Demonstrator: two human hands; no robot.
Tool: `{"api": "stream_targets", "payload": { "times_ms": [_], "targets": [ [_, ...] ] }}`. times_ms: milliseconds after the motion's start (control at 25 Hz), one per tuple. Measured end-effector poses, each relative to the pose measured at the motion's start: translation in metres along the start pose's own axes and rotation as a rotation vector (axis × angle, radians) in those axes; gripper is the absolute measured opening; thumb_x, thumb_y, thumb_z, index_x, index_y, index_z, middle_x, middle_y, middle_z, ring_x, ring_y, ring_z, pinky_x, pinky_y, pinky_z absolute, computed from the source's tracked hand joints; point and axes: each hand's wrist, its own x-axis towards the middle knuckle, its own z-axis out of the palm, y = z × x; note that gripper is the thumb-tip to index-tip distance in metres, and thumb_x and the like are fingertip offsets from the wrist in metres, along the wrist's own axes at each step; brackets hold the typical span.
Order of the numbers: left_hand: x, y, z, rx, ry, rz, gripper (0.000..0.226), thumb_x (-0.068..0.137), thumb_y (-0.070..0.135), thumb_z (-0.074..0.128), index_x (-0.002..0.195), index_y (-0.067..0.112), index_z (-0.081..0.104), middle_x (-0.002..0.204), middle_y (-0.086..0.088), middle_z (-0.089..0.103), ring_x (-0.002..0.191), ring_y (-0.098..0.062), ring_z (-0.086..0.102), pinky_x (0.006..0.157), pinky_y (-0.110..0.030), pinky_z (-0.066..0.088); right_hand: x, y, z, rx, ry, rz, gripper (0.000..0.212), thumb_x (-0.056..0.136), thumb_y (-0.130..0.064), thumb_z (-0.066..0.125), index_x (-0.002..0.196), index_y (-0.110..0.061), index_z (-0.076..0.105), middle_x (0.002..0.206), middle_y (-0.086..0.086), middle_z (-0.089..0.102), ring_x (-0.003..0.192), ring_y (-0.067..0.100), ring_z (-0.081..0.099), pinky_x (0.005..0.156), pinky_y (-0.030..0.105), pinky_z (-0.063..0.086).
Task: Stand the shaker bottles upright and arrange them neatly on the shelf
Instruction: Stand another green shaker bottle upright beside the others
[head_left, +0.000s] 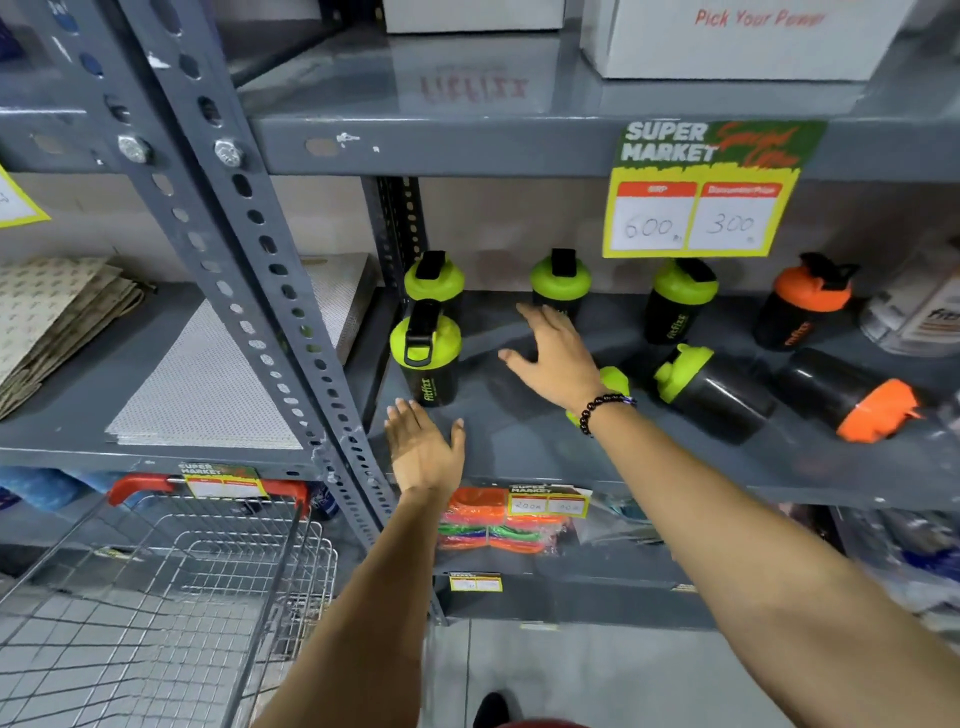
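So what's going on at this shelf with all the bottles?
A person is tidying shaker bottles on a shop shelf. Both hands are open and hold nothing: the left hand rests near the shelf's front edge, the right hand reaches over the middle. Five bottles stand upright; a green-lidded bottle and an orange-lidded bottle lie on their sides.

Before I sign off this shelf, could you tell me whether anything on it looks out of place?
Yes. Two black shaker bottles lie on their sides at the shelf's front right: one with a green lid, one with an orange lid. A third green-lidded one seems tipped behind the right hand. The others stand upright.
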Motion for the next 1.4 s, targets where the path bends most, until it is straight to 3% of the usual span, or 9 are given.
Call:
{"api": "stream_targets", "payload": {
  "times_ms": [120,240,440,640,880,1080,1200,1280,1400],
  "targets": [
    [-0.020,0.019,0.005,-0.030,0.003,-0.021,0.078,0.098,0.046,0.032,0.147,-0.009,0.008,0.158,-0.027,0.009,0.148,-0.036,0.006,0.123,-0.042,0.003,-0.033,0.038,-0.017,-0.150,0.028,-0.019,0.077,0.084,-0.043,0.062,0.145,-0.009,0.029,0.151,0.013,0.034,0.142,0.030,0.024,0.118,0.040,0.020],
    [-0.037,0.040,0.014,-0.046,-0.007,0.005,0.077,0.098,0.046,0.031,0.148,-0.009,0.008,0.158,-0.026,0.009,0.149,-0.035,0.005,0.123,-0.042,0.003,-0.058,0.069,-0.026,-0.279,-0.105,-0.003,0.095,0.076,-0.046,0.070,0.147,-0.008,0.020,0.155,0.014,0.025,0.144,0.032,0.018,0.119,0.044,0.018],
    [-0.038,0.069,0.022,-0.020,-0.029,0.079,0.076,0.099,0.047,0.028,0.149,-0.006,0.005,0.160,-0.023,0.005,0.150,-0.033,0.001,0.123,-0.040,0.000,-0.067,0.093,-0.029,-0.220,-0.264,0.063,0.099,0.080,-0.027,0.073,0.151,-0.013,0.006,0.160,0.012,0.006,0.147,0.032,0.009,0.120,0.044,0.018],
    [-0.025,0.080,0.023,0.008,-0.056,0.114,0.075,0.099,0.046,0.029,0.149,-0.005,0.006,0.160,-0.023,0.005,0.150,-0.032,0.001,0.123,-0.038,-0.001,-0.059,0.096,-0.028,-0.081,-0.213,0.050,0.086,0.079,-0.013,0.071,0.148,-0.010,0.019,0.155,0.013,0.024,0.143,0.031,0.024,0.116,0.038,0.027],
    [-0.008,0.085,0.029,0.017,-0.091,0.155,0.072,0.099,0.045,0.032,0.149,-0.003,0.011,0.159,-0.022,0.011,0.149,-0.033,0.004,0.123,-0.041,0.003,-0.033,0.075,-0.054,0.112,-0.053,0.117,0.076,0.072,-0.026,0.073,0.139,-0.017,0.040,0.131,0.010,0.046,0.122,0.029,0.048,0.097,0.034,0.041],
    [-0.006,0.084,0.033,0.013,-0.072,0.172,0.072,0.099,0.046,0.031,0.149,-0.001,0.012,0.160,-0.020,0.011,0.150,-0.032,0.004,0.123,-0.040,0.002,0.000,0.060,-0.071,0.095,-0.214,0.128,0.064,0.075,-0.026,0.071,0.135,-0.021,0.049,0.139,0.009,0.049,0.129,0.025,0.043,0.103,0.030,0.036],
    [-0.005,0.083,0.033,0.007,-0.065,0.174,0.072,0.098,0.047,0.031,0.150,-0.001,0.014,0.160,-0.020,0.012,0.150,-0.032,0.005,0.124,-0.040,0.002,0.013,0.056,-0.078,0.099,-0.283,0.128,0.052,0.069,-0.031,0.067,0.121,-0.026,0.062,0.116,0.005,0.065,0.107,0.022,0.058,0.083,0.027,0.048],
    [-0.005,0.083,0.034,-0.003,-0.061,0.173,0.072,0.098,0.047,0.032,0.150,-0.001,0.015,0.160,-0.020,0.012,0.150,-0.032,0.005,0.124,-0.040,0.003,0.021,0.054,-0.079,0.075,-0.332,0.130,0.044,0.062,-0.036,0.058,0.104,-0.025,0.069,0.095,0.003,0.067,0.091,0.022,0.059,0.065,0.025,0.046],
    [-0.005,0.082,0.033,0.005,-0.060,0.172,0.072,0.098,0.048,0.030,0.150,0.000,0.013,0.160,-0.019,0.011,0.150,-0.031,0.004,0.124,-0.039,0.002,0.032,0.056,-0.075,0.037,-0.364,0.160,0.040,0.070,-0.039,0.057,0.105,-0.024,0.067,0.102,0.004,0.066,0.092,0.023,0.058,0.070,0.027,0.044]
  ]
}}
